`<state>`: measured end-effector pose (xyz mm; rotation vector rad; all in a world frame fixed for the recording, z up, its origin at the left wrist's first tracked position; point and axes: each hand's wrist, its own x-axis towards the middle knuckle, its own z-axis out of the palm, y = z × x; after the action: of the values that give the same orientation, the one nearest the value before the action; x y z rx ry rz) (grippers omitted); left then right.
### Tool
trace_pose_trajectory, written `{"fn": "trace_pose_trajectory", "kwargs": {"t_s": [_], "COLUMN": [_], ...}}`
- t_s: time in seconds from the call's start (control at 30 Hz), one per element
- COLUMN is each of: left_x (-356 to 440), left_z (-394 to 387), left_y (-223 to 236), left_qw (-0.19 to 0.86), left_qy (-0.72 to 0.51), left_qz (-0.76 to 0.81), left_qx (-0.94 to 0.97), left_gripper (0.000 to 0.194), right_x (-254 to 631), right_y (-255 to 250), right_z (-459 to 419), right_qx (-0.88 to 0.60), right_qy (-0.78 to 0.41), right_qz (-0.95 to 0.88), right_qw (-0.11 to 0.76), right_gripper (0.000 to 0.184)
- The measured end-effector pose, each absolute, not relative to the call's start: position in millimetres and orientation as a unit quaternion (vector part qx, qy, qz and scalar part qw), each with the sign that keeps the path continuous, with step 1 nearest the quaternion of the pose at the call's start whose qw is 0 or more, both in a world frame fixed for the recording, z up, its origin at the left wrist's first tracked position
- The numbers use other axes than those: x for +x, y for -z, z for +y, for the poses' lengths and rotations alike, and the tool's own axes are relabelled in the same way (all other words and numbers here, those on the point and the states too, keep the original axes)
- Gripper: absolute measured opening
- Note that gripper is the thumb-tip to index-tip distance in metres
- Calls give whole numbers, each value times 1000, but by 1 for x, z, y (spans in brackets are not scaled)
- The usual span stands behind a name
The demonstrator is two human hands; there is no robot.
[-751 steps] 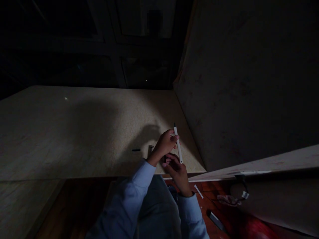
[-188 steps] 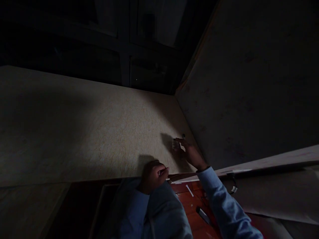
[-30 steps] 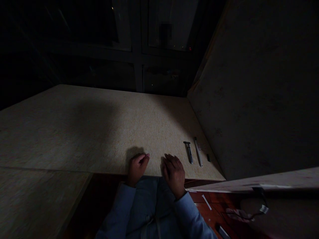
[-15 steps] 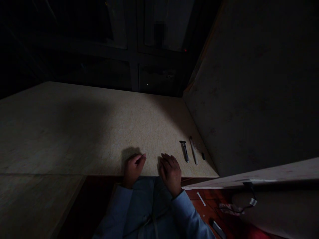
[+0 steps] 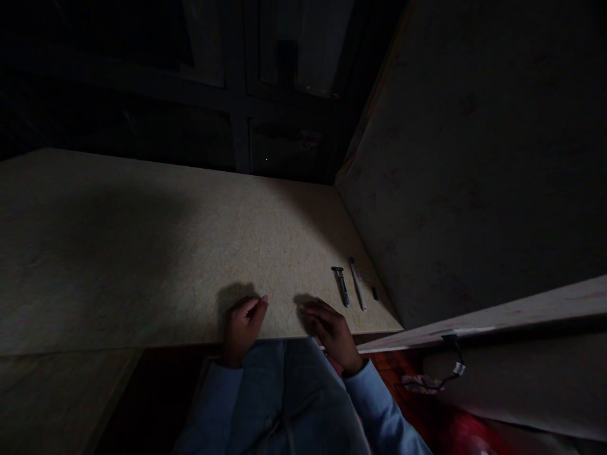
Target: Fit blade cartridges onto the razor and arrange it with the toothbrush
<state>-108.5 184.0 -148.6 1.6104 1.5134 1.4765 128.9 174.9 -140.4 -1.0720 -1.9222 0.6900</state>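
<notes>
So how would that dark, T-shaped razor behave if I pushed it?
The dark, T-shaped razor probably won't roll far, its crosswise head being wider than its handle. Its slim, straight handle suggests something light and fairly stiff.

Single head-worn view, facing forward and down over a pale, speckled ledge [image 5: 190, 246]
From above the person's blue-grey, cloth-covered lap [image 5: 289, 392], it sees the bare left hand [image 5: 241, 325] and bare right hand [image 5: 333, 330] near at lower centre, the dark-framed paned window [image 5: 241, 126] farther off along the top, and a dim, faintly patterned wall [image 5: 474, 164] at right.
</notes>
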Motion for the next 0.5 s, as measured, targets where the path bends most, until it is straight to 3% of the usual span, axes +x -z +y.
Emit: {"fn": "trace_pose_trajectory", "kwargs": {"t_s": [0.1,0.3,0.5], "left_x": [-109,-110,-108], "left_z": [184,184,183], "left_y": [149,147,142], "left_qw": [236,226,233], "left_qy": [-540,-541,-535], "left_qz": [553,549,555], "left_qx": [589,596,593], "left_gripper": [40,40,40], "right_x": [155,232,294], "right_y": [131,121,134], "right_z": [173,190,222], "right_qx": [-471,-592,-661], "right_qy": [-312,-205,-90], "right_qz": [-701,-630,-670], "right_qw": [434,459,324], "right_gripper": [26,38,42]}}
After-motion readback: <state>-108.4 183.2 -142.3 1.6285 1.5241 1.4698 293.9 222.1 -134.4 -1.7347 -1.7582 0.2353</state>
